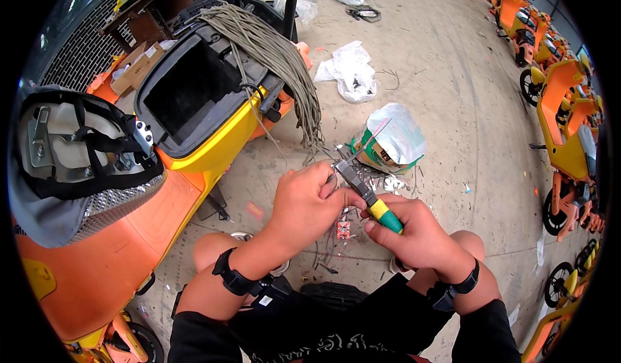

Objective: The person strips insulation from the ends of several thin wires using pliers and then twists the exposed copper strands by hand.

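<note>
Pliers (355,182) with a dark grey head and yellow-and-green grips are held aslant before me, head pointing up and left. My right hand (417,230) is closed round the grips, its thumb lying along the green end. Beside the head, my left hand (299,202) is closed, with curled fingers near the jaws and the thumb reaching to the tool's side. Whatever is pinched in the left fingers is too small to make out. Behind the pliers stands a green tub (409,164) with a silvery lining.
On my left is an orange and yellow scooter (97,217), its seat tipped up (84,169) and storage bin uncovered. A bundle of grey cables (275,56) drapes over it. White plastic bags (352,72) and wire scraps litter the concrete floor. Parked scooters (563,117) line the right.
</note>
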Tool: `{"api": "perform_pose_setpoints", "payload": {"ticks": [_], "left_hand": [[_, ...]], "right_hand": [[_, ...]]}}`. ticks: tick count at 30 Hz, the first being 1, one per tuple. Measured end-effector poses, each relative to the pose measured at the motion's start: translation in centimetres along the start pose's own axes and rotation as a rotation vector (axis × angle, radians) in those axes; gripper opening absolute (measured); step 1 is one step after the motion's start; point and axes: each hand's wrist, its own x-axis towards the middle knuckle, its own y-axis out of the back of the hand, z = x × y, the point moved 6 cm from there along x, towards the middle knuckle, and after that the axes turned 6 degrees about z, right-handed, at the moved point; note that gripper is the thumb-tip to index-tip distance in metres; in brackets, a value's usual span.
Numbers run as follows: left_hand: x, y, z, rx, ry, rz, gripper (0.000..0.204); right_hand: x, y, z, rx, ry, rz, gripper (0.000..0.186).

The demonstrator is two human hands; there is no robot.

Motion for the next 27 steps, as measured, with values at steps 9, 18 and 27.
{"api": "perform_pose_setpoints", "payload": {"ticks": [9, 18, 27], "left_hand": [[-0.3, -0.2, -0.1, -0.070, 0.094, 0.006, 0.054], [-0.5, -0.3, -1.0, -0.061, 0.120, 0.042, 0.051], [-0.3, -0.7, -1.7, -0.069, 0.133, 0.078, 0.037]], "right_hand": [[-0.5, -0.4, 0.1, 0.053, -0.022, 0.030, 0.017], [-0.8, -0.9, 0.2, 0.115, -0.093, 0.058, 0.017], [-1.1, -1.6, 1.2, 0.178, -0.219, 0.088, 0.018]]}}
